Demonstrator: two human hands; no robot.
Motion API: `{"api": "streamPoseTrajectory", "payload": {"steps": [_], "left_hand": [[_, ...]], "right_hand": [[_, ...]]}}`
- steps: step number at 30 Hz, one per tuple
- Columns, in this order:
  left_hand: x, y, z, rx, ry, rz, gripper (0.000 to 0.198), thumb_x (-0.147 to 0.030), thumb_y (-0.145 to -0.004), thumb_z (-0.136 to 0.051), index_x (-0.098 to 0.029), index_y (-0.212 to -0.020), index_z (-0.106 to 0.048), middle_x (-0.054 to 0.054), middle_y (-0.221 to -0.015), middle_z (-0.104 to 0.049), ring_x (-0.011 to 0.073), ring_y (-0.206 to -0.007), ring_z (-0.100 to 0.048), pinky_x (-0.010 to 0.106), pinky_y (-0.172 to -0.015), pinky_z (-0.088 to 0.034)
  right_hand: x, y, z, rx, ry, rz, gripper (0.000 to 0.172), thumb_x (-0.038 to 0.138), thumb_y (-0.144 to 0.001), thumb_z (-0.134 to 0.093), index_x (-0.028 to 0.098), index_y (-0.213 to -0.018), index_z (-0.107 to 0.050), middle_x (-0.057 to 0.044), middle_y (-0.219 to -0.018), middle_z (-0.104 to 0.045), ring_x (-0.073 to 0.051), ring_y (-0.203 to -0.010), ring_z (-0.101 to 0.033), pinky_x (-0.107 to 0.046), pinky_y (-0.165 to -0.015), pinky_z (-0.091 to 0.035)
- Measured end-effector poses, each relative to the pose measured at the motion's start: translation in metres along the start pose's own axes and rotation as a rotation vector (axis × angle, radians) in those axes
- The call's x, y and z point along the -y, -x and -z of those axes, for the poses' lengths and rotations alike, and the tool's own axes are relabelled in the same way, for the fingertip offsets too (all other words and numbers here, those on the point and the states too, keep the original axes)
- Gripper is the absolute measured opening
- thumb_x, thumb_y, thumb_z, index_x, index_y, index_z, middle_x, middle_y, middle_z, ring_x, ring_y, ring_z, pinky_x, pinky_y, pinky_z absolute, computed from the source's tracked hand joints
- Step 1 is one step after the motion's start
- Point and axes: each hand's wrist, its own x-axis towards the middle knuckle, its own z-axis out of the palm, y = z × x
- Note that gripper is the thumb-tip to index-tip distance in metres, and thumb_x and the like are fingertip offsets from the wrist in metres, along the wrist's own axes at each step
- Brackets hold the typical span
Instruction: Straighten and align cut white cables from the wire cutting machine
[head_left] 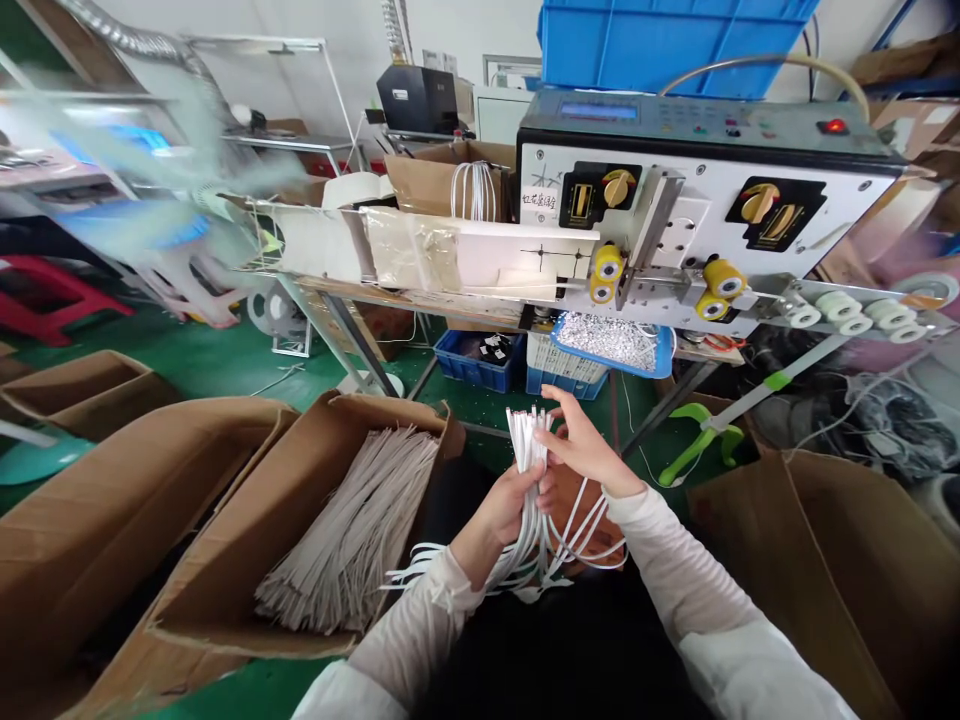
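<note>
Two bare hands noted: left hand with fingers clamped around a bundle of flat white cable lengths; right hand with fingers spread apart at its upper ends.

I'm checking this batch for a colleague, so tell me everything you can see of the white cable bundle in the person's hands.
The bundle of white cables is a sheaf of thin, matte, plastic-looking lengths. Its upper ends stand roughly upright and close together, gripped in the left hand, with the open right hand touching them near the top. Below, the cables bow outward and splay into loose loops and ends.
</note>
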Motion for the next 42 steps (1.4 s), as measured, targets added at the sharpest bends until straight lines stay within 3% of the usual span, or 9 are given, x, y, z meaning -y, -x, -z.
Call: {"api": "streamPoseTrajectory", "payload": {"steps": [5, 11, 17, 21, 26, 29, 32, 37, 42], "left_hand": [[0.001, 0.0, 0.001, 0.018, -0.017, 0.021, 0.034, -0.039, -0.078, -0.076, -0.013, -0.095, -0.063, -0.006, -0.061, -0.037, 0.0053, -0.051, -0.038, 0.02, -0.051, -0.043], [0.004, -0.002, 0.0, 0.031, -0.048, 0.032, 0.032, -0.038, -0.079, -0.075, -0.013, -0.094, -0.062, -0.006, -0.061, -0.038, 0.006, -0.051, -0.039, 0.021, -0.053, -0.043], [0.002, -0.002, -0.001, 0.063, -0.032, 0.043, 0.031, -0.035, -0.078, -0.076, -0.011, -0.093, -0.063, -0.006, -0.058, -0.037, 0.0038, -0.046, -0.03, 0.018, -0.046, -0.031], [0.003, -0.002, 0.003, 0.045, -0.028, 0.055, 0.034, -0.033, -0.076, -0.078, -0.011, -0.096, -0.063, -0.006, -0.06, -0.042, 0.003, -0.045, -0.031, 0.017, -0.044, -0.028], [0.007, -0.001, 0.007, -0.015, -0.111, 0.041, 0.039, -0.041, -0.071, -0.08, -0.011, -0.089, -0.061, 0.002, -0.072, -0.056, 0.0102, -0.054, -0.052, 0.022, -0.049, -0.041], [0.009, 0.001, 0.01, 0.019, -0.057, 0.061, 0.033, -0.039, -0.076, -0.077, -0.013, -0.088, -0.061, -0.005, -0.059, -0.046, 0.0055, -0.045, -0.041, 0.02, -0.047, -0.037], [0.01, 0.002, 0.014, 0.046, 0.002, 0.058, 0.031, -0.037, -0.08, -0.075, -0.013, -0.093, -0.061, -0.009, -0.054, -0.034, 0.0013, -0.041, -0.023, 0.016, -0.043, -0.026], [0.009, 0.008, 0.018, 0.019, -0.018, 0.022, 0.039, -0.036, -0.079, -0.076, -0.013, -0.107, -0.061, -0.01, -0.054, -0.032, 0.002, -0.042, -0.019, 0.016, -0.043, -0.02], [0.009, 0.017, 0.023, -0.013, -0.019, -0.012, 0.032, -0.04, -0.079, -0.075, -0.014, -0.088, -0.06, -0.01, -0.052, -0.028, 0.0019, -0.041, -0.015, 0.017, -0.041, -0.017]], "right_hand": [[0.01, 0.0, 0.005, -0.005, 0.083, 0.151, 0.014, 0.022, -0.087, -0.058, 0.023, -0.099, -0.063, -0.01, -0.133, -0.049, -0.025, -0.125, -0.047, -0.042, -0.1, -0.044], [0.009, -0.004, 0.003, -0.012, 0.029, 0.159, 0.005, 0.019, -0.085, -0.056, 0.022, -0.086, -0.06, -0.009, -0.129, -0.052, -0.022, -0.122, -0.05, -0.04, -0.104, -0.041], [0.006, -0.004, 0.0, -0.071, -0.038, 0.094, 0.009, 0.023, -0.088, -0.055, 0.022, -0.094, -0.06, -0.01, -0.135, -0.05, -0.022, -0.121, -0.052, -0.037, -0.095, -0.047], [0.003, -0.001, 0.002, 0.044, -0.177, -0.04, 0.045, 0.03, -0.09, -0.055, 0.025, -0.135, -0.048, -0.008, -0.124, -0.063, -0.019, -0.101, -0.063, -0.033, -0.084, -0.051], [0.006, -0.001, 0.003, 0.046, -0.11, -0.073, 0.028, 0.033, -0.088, -0.059, 0.022, -0.114, -0.066, -0.005, -0.107, -0.07, -0.019, -0.089, -0.066, -0.031, -0.077, -0.051], [0.004, 0.0, -0.001, 0.061, -0.153, -0.052, 0.023, 0.032, -0.088, -0.059, 0.022, -0.108, -0.067, -0.004, -0.104, -0.071, -0.018, -0.088, -0.066, -0.03, -0.076, -0.05], [-0.003, -0.003, -0.006, 0.068, -0.237, -0.043, 0.035, 0.031, -0.089, -0.059, 0.023, -0.122, -0.058, -0.006, -0.114, -0.068, -0.018, -0.096, -0.064, -0.031, -0.081, -0.05], [-0.005, -0.025, -0.005, -0.06, -0.451, -0.097, 0.043, 0.037, -0.088, -0.059, 0.025, -0.129, -0.051, -0.01, -0.127, -0.061, -0.015, -0.088, -0.064, -0.028, -0.069, -0.05], [0.008, -0.058, 0.004, -0.226, -0.72, -0.152, 0.041, 0.039, -0.081, -0.069, 0.028, -0.119, -0.06, -0.007, -0.128, -0.06, -0.014, -0.086, -0.064, -0.023, -0.06, -0.049]]}}
